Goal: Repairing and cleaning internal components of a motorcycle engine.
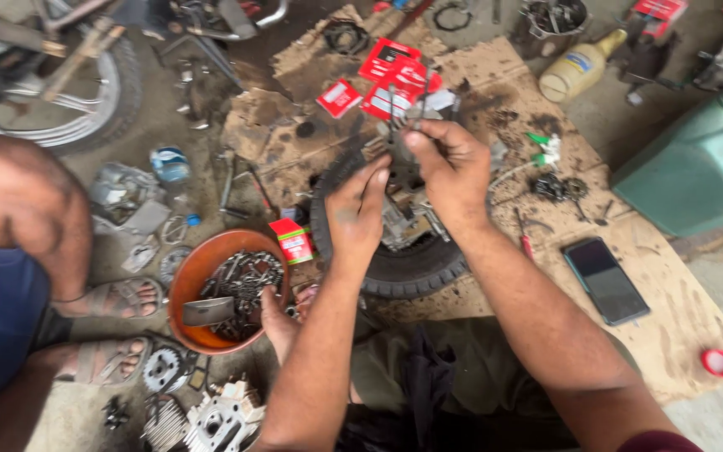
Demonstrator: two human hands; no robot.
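Two hands on it: right hand [453,172] pinches a small dark metal part [401,138] from above, left hand [357,209] touches its lower edge. Part sits above the tyre [395,264], long axis roughly vertical.

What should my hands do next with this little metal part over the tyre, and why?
Probably lower the small metal part toward the engine piece in the tyre: the right hand pinches it above, and the left hand rests there.
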